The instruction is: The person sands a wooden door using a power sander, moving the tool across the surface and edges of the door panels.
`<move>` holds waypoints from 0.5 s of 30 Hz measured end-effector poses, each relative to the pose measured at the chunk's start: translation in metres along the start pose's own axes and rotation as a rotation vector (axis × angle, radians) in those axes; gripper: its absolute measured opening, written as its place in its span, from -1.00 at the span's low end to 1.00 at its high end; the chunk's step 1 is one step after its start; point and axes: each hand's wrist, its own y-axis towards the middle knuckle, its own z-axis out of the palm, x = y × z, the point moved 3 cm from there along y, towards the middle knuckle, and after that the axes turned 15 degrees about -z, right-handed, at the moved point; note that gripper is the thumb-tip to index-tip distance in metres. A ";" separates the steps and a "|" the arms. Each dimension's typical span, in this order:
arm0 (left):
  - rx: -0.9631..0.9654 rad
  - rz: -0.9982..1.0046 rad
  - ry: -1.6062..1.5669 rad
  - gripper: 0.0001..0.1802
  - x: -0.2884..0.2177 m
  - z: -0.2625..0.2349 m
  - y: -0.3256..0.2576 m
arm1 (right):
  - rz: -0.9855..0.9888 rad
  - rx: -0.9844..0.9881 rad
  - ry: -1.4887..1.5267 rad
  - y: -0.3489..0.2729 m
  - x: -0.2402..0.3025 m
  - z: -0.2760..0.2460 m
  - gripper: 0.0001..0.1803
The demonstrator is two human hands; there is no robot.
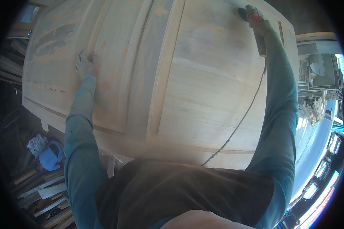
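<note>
A large panelled wooden door [214,91] lies flat in front of me, with raised mouldings, orange-brown patches and pale dust on it. At its far right, my right hand [261,27] is closed round an angle grinder [260,44]. The grinder's dark disc [243,14] is at the door's surface; whether it touches cannot be told. From the tool's rear a dark cord [239,126] runs down across the door toward my body. My left hand [86,65] rests on the left part of the door, beside a moulding, fingers apart and holding nothing.
Scrap wood strips [46,198] litter the floor at lower left, near a blue plastic container [51,157] and a white printed bag [37,145]. More boards [9,65] are piled at the left edge. Stacked panels [319,74] stand at the right.
</note>
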 end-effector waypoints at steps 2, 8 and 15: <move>0.002 0.035 -0.019 -0.30 -0.010 0.007 0.003 | 0.020 0.002 0.138 0.006 -0.037 0.008 -0.46; -0.030 0.025 0.016 -0.31 0.008 0.011 0.001 | -0.143 0.130 0.237 -0.048 0.059 0.051 -0.52; -0.033 0.013 0.029 -0.30 0.007 0.005 0.000 | -0.189 0.187 0.114 -0.056 0.121 0.047 -0.44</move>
